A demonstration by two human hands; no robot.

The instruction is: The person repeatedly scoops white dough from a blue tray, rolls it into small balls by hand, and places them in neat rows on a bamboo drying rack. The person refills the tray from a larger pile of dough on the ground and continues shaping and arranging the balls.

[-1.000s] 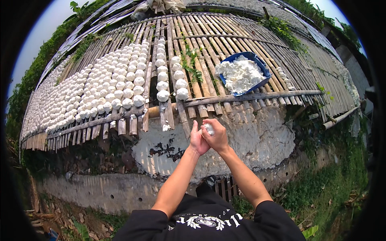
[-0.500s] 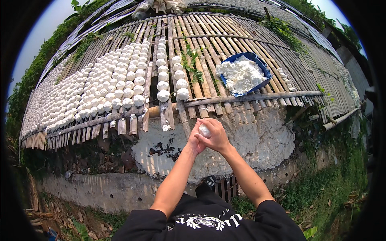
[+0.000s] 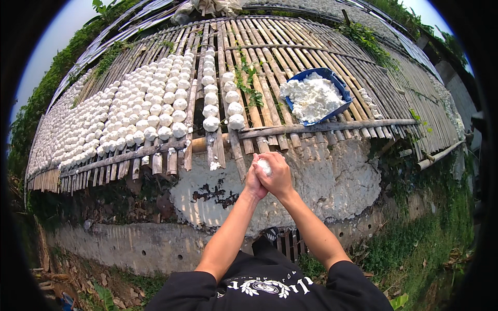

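Note:
Cupped together in front of me, my left hand (image 3: 253, 181) and my right hand (image 3: 277, 175) press around a lump of white paste (image 3: 264, 166). Only the top of the lump shows between my fingers; the rest is hidden by my palms. Beyond them, a blue tub (image 3: 340, 108) holds a heap of crumbly white paste (image 3: 313, 96) on the bamboo rack (image 3: 270, 62). Left of the tub, white balls (image 3: 211, 124) sit in rows on the slats, the shortest row ending at a ball (image 3: 236, 122) near the rack's front edge.
Many more white balls (image 3: 140, 111) cover the rack's left side. A bamboo pole (image 3: 332, 126) runs along its front edge. Green vines (image 3: 250, 85) poke through the slats. Below lie whitish crusted ground (image 3: 332, 181) and a low concrete ledge (image 3: 124, 246). Grass (image 3: 415, 259) grows at the right.
My hands have closed more tightly around the white lump, with the right palm turned further over the left. The balls and the tub stay in place.

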